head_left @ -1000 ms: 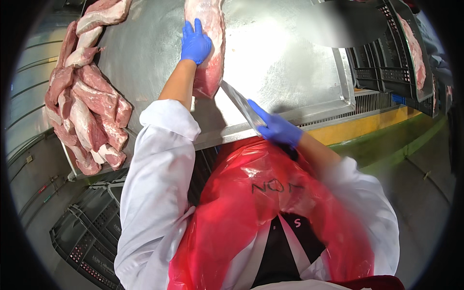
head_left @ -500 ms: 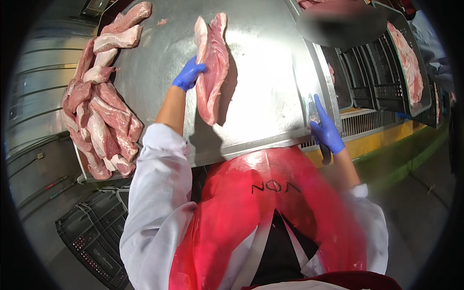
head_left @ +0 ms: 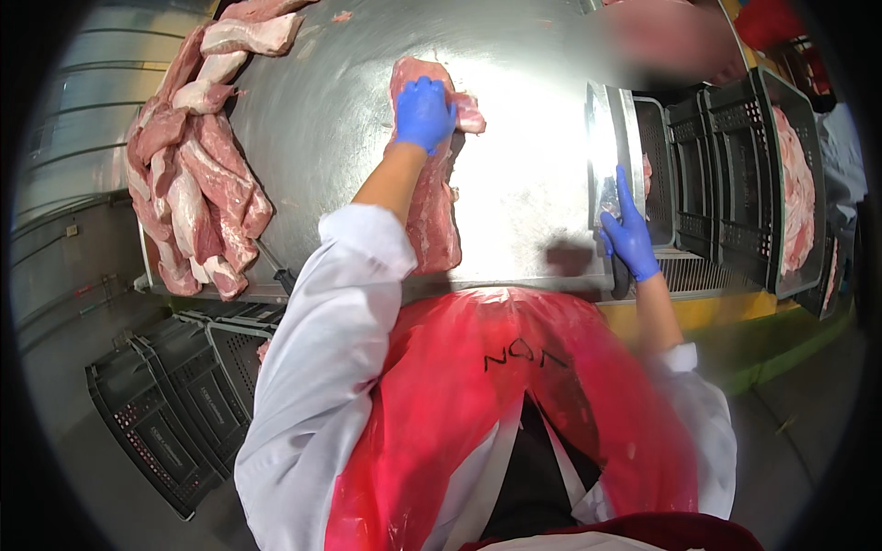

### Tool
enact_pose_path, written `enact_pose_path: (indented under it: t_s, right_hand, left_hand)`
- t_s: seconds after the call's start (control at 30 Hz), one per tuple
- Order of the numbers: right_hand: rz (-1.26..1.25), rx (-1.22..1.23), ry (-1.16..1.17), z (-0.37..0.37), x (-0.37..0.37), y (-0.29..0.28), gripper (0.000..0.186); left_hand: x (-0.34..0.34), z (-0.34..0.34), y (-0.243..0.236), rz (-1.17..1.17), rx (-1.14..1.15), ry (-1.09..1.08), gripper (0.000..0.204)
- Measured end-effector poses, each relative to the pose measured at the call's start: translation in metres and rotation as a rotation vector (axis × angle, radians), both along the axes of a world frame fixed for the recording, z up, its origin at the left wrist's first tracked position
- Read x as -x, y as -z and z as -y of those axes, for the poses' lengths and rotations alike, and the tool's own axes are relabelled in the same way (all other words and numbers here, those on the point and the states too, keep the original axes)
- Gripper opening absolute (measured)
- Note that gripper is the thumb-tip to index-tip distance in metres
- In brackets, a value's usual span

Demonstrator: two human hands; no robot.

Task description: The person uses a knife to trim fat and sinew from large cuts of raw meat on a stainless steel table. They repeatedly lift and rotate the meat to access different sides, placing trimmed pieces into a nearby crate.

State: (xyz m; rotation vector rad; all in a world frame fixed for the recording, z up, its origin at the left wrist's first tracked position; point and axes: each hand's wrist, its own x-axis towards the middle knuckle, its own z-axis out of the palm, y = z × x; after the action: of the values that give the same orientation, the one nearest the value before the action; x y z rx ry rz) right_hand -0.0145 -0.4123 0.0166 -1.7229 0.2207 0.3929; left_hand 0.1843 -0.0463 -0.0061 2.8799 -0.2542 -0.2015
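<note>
A long piece of raw pink meat [head_left: 432, 216] lies lengthwise on the steel table [head_left: 524, 174], with a short flap sticking out to the right near its far end. Over that far part, my left hand [head_left: 424, 115], in a blue glove, has its fingers closed on the meat; the fingertips are partly hidden. My right hand [head_left: 631, 241], also gloved in blue, is at the table's right edge, wrapped round a dark-handled knife [head_left: 621, 278]. Its index finger points forward along the knife, and the blade is hard to tell from the shiny metal there.
A pile of meat pieces [head_left: 197, 193] covers the table's left side. Black crates [head_left: 744, 184], one with pale meat in it, stand at the right. More black crates [head_left: 170, 413] are at lower left. A blurred dark object [head_left: 666, 41] hangs in view at upper right.
The meat piece, folded lengthwise in my left hand before, now lies spread out on the table. My left hand has moved right and onto its far end. My right hand keeps the knife at the edge.
</note>
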Motion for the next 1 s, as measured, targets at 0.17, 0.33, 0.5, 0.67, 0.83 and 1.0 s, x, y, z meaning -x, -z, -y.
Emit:
enact_pose_path:
  t_s: [0.17,0.33,0.5,0.67,0.83,1.0]
  right_hand:
    - [0.016,-0.017,-0.092,-0.048,-0.053,0.022,0.082]
    - [0.086,0.132,-0.178,-0.132,-0.165,0.031,0.080]
    - [0.156,-0.190,0.099,-0.120,-0.242,0.047,0.081]
    - [-0.025,-0.226,0.043,-0.137,-0.246,0.088,0.078]
    - [-0.012,-0.232,-0.505,-0.270,-0.243,0.043,0.073]
    - [0.210,0.016,-1.274,-0.213,-0.241,0.016,0.072]
  left_hand:
    - [-0.036,-0.062,0.000,-0.130,1.151,-0.387,0.023]
    - [-0.026,-0.079,-0.010,0.322,0.545,0.002,0.028]
    - [0.015,-0.016,0.006,0.123,0.024,0.086,0.038]
    - [-0.010,-0.088,-0.023,-0.136,0.951,-0.351,0.037]
    - [-0.022,-0.114,-0.025,-0.107,1.145,-0.162,0.031]
    - [-0.017,-0.131,-0.045,-0.228,1.117,-0.221,0.031]
